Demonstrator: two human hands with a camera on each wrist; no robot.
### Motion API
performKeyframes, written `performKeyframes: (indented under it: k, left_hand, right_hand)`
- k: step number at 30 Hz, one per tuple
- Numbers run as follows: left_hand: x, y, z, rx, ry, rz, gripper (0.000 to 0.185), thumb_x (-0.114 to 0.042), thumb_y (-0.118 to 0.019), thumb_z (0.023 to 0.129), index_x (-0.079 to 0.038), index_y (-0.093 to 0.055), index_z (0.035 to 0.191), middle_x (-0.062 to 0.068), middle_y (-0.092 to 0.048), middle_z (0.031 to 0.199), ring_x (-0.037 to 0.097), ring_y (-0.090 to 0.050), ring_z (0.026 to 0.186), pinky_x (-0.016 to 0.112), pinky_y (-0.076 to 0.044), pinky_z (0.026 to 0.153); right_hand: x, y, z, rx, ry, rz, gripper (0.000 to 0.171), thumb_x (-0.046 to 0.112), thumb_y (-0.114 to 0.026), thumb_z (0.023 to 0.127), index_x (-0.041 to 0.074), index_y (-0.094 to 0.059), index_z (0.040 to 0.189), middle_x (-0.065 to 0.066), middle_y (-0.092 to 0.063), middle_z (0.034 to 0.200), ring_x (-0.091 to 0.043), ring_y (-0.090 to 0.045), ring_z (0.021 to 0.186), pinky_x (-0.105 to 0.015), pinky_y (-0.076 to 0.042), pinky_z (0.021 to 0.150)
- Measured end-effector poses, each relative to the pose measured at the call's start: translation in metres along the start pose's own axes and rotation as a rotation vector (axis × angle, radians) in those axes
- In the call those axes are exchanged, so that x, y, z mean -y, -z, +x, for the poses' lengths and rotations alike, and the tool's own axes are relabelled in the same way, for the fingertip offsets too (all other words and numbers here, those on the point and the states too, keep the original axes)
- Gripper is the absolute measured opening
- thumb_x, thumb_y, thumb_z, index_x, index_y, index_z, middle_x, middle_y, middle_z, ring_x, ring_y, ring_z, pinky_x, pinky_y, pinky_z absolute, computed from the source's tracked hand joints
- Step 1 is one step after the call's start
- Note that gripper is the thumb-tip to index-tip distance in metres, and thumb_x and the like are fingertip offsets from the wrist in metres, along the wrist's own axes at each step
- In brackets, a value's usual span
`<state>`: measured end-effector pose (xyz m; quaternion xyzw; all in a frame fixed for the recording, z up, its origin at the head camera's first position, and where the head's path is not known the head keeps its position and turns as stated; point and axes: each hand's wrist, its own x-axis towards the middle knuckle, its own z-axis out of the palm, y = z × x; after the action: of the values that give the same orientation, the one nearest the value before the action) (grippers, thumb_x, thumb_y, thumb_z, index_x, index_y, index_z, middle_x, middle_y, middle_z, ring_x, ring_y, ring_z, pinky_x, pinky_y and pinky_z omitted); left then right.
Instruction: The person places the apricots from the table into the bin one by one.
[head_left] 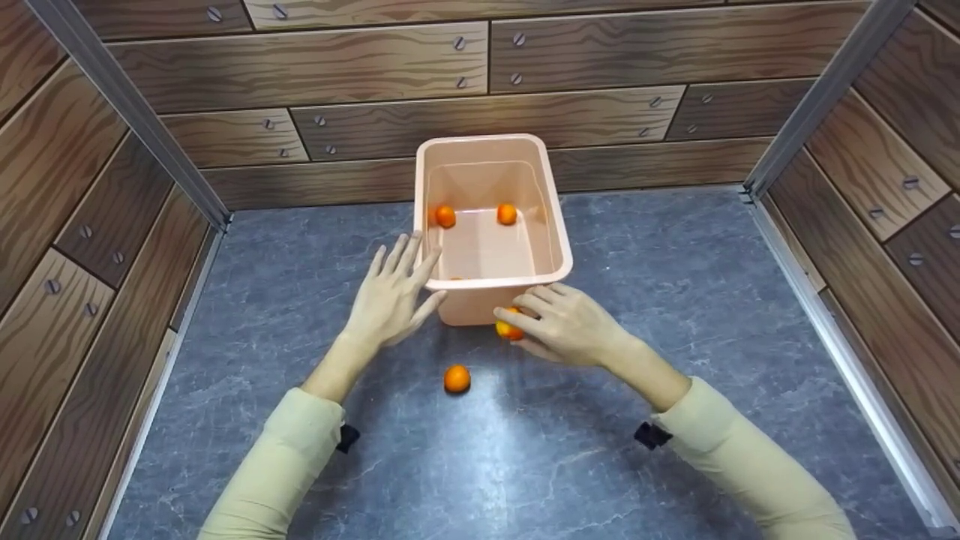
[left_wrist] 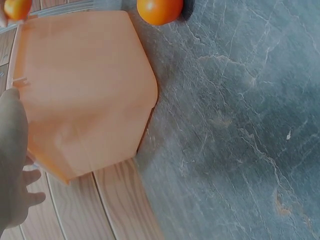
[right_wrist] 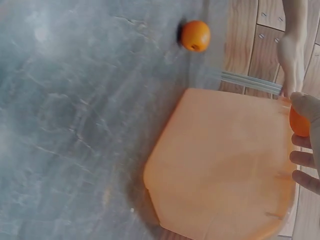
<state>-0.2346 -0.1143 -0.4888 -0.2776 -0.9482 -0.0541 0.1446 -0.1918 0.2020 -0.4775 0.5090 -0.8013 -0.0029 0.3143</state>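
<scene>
A peach-coloured plastic tub (head_left: pixel 491 303) stands against the back wall, with oranges inside: one orange (head_left: pixel 445 217) at the left, another orange (head_left: pixel 507 214) at the right, and a sliver of one behind the near rim. In my right hand (head_left: pixel 574 326) an orange (head_left: pixel 508 324) is pinched between thumb and fingers, just outside the tub's near right corner. My left hand (head_left: pixel 390 296) has its fingers spread and straight at the tub's left rim, holding nothing. Nearer to me on the floor lies a loose orange (head_left: pixel 457 379), also seen in the right wrist view.
Wood-patterned panels (head_left: pixel 390 67) form the back and side walls. Metal strips (head_left: pixel 847 352) run along the edges of the grey marbled surface (head_left: pixel 300 247). Dark wrist straps (head_left: pixel 652 435) show at the cuffs.
</scene>
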Motion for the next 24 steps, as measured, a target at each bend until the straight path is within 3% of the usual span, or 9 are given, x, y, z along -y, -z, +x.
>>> performKeyframes:
  k: [6,15,24]
  left_hand:
    - [0.0,-0.002,-0.001,0.006,0.009,-0.01,0.069,-0.058,-0.042,0.108,-0.02,-0.037,0.165,0.017,-0.027,0.175,0.041,-0.035,0.159,0.062,-0.03,0.129]
    - [-0.001,-0.001,-0.001,0.013,0.012,-0.009,0.069,-0.057,-0.042,0.108,-0.02,-0.037,0.165,0.017,-0.027,0.175,0.04,-0.034,0.16,0.061,-0.03,0.13]
    - [0.0,-0.001,0.001,0.02,0.013,-0.002,0.069,-0.057,-0.041,0.108,-0.021,-0.036,0.166,0.017,-0.026,0.176,0.04,-0.034,0.16,0.061,-0.03,0.129]
  right_hand:
    - [-0.011,0.005,0.009,-0.047,-0.017,-0.002,0.052,0.038,-0.086,0.085,0.017,-0.072,0.13,-0.004,-0.077,0.109,-0.024,-0.072,0.092,-0.035,-0.062,0.077]
    - [-0.027,0.01,0.021,-0.046,-0.04,-0.014,0.044,0.031,-0.081,0.089,0.017,-0.07,0.129,-0.002,-0.075,0.107,-0.024,-0.071,0.091,-0.037,-0.061,0.076]
    - [-0.049,0.007,0.031,-0.03,-0.068,-0.011,0.039,0.036,-0.079,0.093,0.017,-0.07,0.125,-0.003,-0.076,0.102,-0.024,-0.071,0.089,-0.036,-0.06,0.073]
